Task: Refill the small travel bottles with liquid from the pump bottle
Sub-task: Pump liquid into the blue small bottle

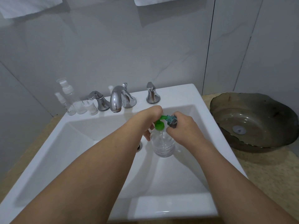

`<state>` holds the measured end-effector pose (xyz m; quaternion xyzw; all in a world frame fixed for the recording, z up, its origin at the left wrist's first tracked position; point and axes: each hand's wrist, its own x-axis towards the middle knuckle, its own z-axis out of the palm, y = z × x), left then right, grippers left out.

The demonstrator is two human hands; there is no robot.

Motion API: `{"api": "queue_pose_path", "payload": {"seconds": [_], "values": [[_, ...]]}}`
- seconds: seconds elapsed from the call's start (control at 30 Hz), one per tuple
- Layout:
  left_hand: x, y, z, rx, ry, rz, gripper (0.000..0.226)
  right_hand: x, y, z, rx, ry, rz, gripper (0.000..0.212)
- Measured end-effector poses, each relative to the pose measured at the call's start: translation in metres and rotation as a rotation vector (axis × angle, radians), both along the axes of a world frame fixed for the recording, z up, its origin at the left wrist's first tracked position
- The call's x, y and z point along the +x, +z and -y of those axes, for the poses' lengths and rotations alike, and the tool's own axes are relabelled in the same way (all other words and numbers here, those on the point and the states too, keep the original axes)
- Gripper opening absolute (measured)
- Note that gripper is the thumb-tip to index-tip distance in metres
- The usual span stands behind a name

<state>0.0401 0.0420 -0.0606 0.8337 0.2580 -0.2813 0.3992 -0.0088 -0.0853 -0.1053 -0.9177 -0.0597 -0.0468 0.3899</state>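
A clear pump bottle (163,143) with a green pump head (159,125) stands inside the white sink (80,143). My left hand (151,117) lies over the pump head, wrist bent down, fingers reaching down beside the bottle's neck. My right hand (182,126) grips a small dark travel bottle (172,121) tilted against the green spout's tip. Several clear small travel bottles (77,104) with spray tops stand on the sink's back left ledge.
A chrome faucet (117,99) with two handles (98,101) (152,93) sits on the back ledge. A dark glass bowl (254,122) rests on the beige counter at the right. The drain (139,147) shows left of the pump bottle. White towels hang above.
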Motion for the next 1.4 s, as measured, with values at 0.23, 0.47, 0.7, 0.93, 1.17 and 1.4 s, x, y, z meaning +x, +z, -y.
{"api": "queue_pose_path", "payload": {"seconds": [0.23,0.47,0.7,0.93,1.17,1.4], "values": [[-0.002,0.000,0.002,0.030,0.014,0.044,0.047,-0.002,0.001,0.002,-0.021,-0.007,0.002,0.022],[-0.008,-0.005,0.009,0.070,0.055,0.084,0.040,0.000,-0.002,0.000,-0.098,0.017,-0.014,0.024],[-0.005,-0.009,0.005,0.050,0.032,0.058,0.038,0.000,-0.003,0.000,-0.091,0.030,-0.027,0.025],[0.003,0.001,-0.005,-0.039,-0.032,-0.050,0.053,-0.003,0.002,0.000,-0.020,0.031,-0.027,0.022],[0.003,-0.003,-0.001,0.001,-0.036,-0.020,0.047,0.000,0.002,0.000,0.041,0.022,-0.023,0.028],[0.002,-0.009,-0.001,0.034,0.007,0.062,0.044,0.006,-0.002,0.002,0.027,0.036,-0.004,0.017]]}}
